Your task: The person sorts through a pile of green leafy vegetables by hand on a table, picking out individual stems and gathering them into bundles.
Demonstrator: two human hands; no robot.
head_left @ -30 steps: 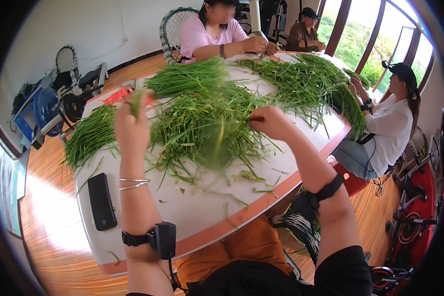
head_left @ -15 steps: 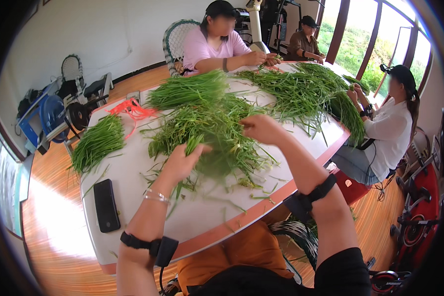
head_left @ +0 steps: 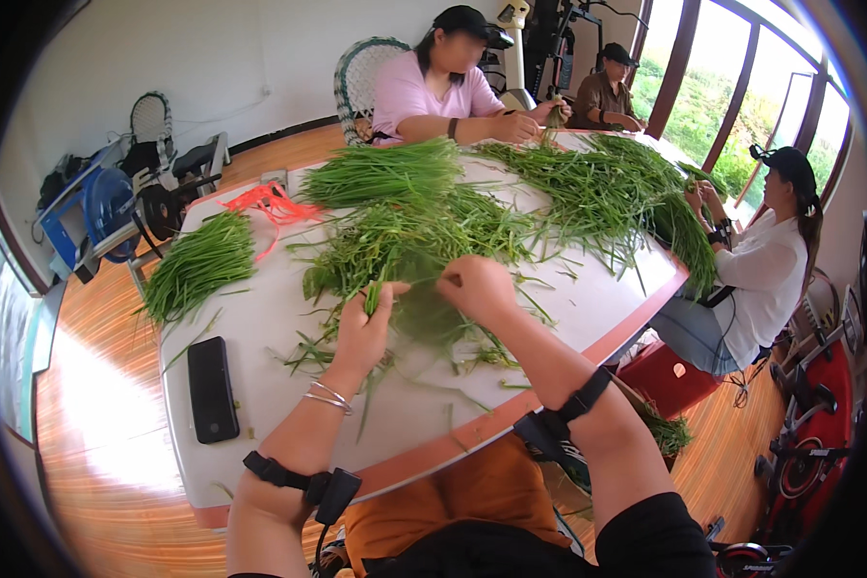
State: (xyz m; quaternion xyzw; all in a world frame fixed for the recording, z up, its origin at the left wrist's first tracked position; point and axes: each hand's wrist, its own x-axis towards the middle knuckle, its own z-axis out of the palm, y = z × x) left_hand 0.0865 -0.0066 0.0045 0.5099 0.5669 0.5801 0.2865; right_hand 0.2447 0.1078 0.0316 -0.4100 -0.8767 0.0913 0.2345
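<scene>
A few green chives (head_left: 373,297) stick up from my left hand (head_left: 362,332), whose fingers are closed around them. Close by on the right, my right hand (head_left: 482,289) has its fingers curled into a pinch; whatever they grip is too small or blurred to make out. Both hands are over the near side of a loose, tangled chive pile (head_left: 414,236). Behind the pile lies a straighter chive bundle (head_left: 385,173), and another neat bundle (head_left: 200,265) rests at the table's left edge. Loose stalks and scraps (head_left: 308,356) are scattered around my left wrist.
Red plastic ties (head_left: 275,204) and a black phone (head_left: 212,390) lie on the left of the white table (head_left: 270,328). A large chive heap (head_left: 588,188) covers the far right. Co-workers sit across and on the right. A red container (head_left: 669,376) stands below the right edge.
My right hand has moved left and toward me, nearer my left hand. My left hand still holds chives. The co-worker in pink now holds a bunch upright.
</scene>
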